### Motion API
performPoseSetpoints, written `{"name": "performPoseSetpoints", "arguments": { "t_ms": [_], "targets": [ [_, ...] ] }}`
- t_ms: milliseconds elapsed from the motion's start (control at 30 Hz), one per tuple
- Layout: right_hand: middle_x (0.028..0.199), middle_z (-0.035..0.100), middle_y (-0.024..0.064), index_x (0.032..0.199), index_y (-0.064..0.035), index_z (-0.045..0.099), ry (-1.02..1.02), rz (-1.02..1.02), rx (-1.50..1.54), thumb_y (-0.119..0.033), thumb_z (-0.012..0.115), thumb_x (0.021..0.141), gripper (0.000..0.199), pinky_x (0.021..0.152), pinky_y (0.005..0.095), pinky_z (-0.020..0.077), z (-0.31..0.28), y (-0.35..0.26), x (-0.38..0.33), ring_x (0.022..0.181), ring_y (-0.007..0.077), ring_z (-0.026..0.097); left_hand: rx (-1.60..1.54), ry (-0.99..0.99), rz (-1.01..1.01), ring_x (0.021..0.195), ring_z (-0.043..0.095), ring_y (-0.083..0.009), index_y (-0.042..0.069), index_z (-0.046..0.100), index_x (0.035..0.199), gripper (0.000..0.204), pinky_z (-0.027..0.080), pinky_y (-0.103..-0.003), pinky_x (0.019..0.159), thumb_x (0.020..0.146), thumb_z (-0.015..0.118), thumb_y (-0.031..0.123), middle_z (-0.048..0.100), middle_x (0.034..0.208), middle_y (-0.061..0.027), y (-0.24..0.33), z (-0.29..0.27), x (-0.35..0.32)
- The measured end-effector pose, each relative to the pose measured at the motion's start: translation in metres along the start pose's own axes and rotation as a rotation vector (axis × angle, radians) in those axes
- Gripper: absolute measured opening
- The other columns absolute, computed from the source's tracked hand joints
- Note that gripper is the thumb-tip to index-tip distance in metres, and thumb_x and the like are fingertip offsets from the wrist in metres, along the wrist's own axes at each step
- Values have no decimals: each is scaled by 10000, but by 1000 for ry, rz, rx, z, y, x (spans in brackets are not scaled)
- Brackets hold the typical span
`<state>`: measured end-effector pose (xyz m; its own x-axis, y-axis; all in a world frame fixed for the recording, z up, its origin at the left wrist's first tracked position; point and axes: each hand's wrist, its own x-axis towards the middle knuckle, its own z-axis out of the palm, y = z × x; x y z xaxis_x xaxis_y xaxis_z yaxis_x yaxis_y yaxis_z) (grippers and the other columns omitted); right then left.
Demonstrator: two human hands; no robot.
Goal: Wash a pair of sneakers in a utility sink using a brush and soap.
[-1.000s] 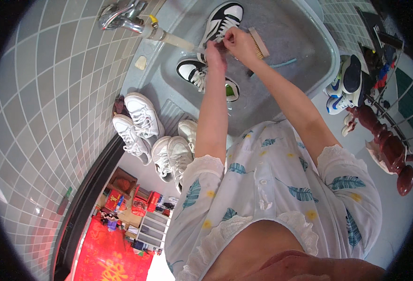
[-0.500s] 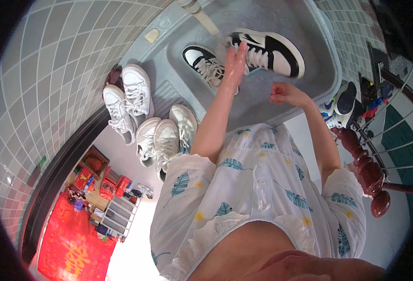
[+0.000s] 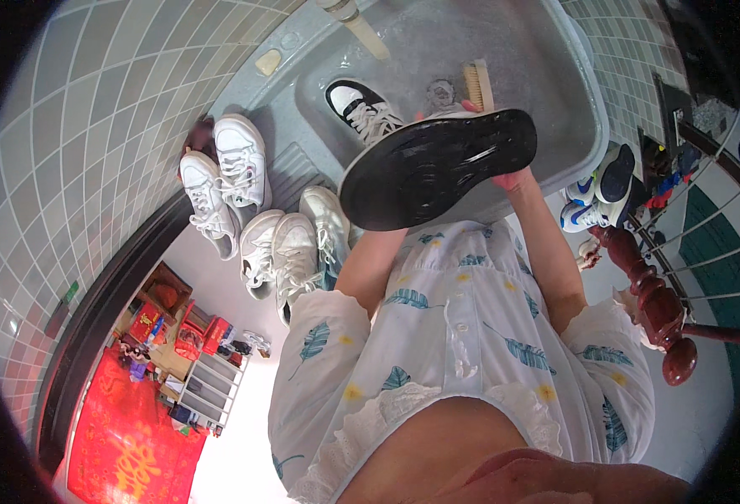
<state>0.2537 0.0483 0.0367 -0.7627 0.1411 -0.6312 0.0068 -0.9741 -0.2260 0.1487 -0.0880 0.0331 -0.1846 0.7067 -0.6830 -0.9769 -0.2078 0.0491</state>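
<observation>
A black-and-white sneaker [image 3: 437, 172] is raised over the near part of the grey sink [image 3: 546, 155], its wet black sole turned up. My left hand [image 3: 420, 116] grips it from underneath, with mere slivers of finger showing past the far edge. At the shoe's right end, my right hand [image 3: 514, 179] holds on, its fingers mostly hidden by the sole. A matching sneaker [image 3: 361, 109] with white laces lies in the sink to the left. Just beyond the raised shoe is a scrub brush [image 3: 477, 86] with pale bristles, beside a round grey patch that resembles a drain.
A faucet [image 3: 357, 29] reaches over the sink's far side. Soap [image 3: 268, 61] lies on the left ledge. Several white sneakers [image 3: 240, 160] crowd the sink's left side. Blue-and-white shoes [image 3: 592, 193] stand at the right, near a dark red wooden post [image 3: 638, 277].
The sneaker has come up out of the sink toward me and been flipped sole up. My right hand, earlier apart from it and curled, now grips it too. The brush has come into view.
</observation>
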Motion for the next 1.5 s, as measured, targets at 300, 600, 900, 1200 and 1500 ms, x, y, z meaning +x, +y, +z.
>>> {"name": "performPoseSetpoints", "arguments": {
  "t_ms": [300, 600, 900, 1200, 1500],
  "targets": [
    [1245, 554, 189, 1439, -84, 302, -256, 103, 62, -589, 512, 852, 802, 956, 379, 468, 40, -1, -19, 1122, 257, 570, 226, 107, 92, 839, 626, -161, 16, 626, 1048, 455, 506, -316, 761, 961, 459, 431, 666, 963, -81, 25, -15, -43],
    [959, 656, 86, 1128, -40, 620, 128, 71, -366, -353, 591, 892, 393, 776, 272, 504, 51, -19, -21, 877, 140, 628, 473, 193, 188, 829, 637, -184, 19, 642, 1034, 468, 520, -355, 785, 965, 441, 435, 673, 967, -90, 24, -16, -36],
    [864, 662, 59, 1004, -16, 625, 165, -43, -74, -224, 527, 923, 243, 715, 275, 518, -75, -1, 19, 771, 139, 642, 394, 126, 207, 964, 590, -140, 20, 597, 1117, 466, 470, -277, 878, 959, 465, 437, 652, 971, -68, 3, 26, -34],
    [1372, 447, 123, 1396, -62, 354, 181, 44, -284, -633, 391, 900, 757, 860, 419, 497, -29, -79, -113, 1198, 271, 500, 1318, 64, 405, 903, 624, -274, -64, 546, 1093, 469, 471, -366, 784, 966, 450, 377, 635, 988, -183, -4, 138, 12],
    [1183, 568, 160, 1340, -15, 377, 291, -136, -165, -316, 677, 803, 686, 739, 445, 573, -39, -144, -190, 1016, 262, 611, 1996, -321, 640, 1010, 526, -423, -64, 426, 1195, 468, 411, -462, 847, 914, 547, 291, 547, 1038, -289, -68, 234, 32]
  ]
}}
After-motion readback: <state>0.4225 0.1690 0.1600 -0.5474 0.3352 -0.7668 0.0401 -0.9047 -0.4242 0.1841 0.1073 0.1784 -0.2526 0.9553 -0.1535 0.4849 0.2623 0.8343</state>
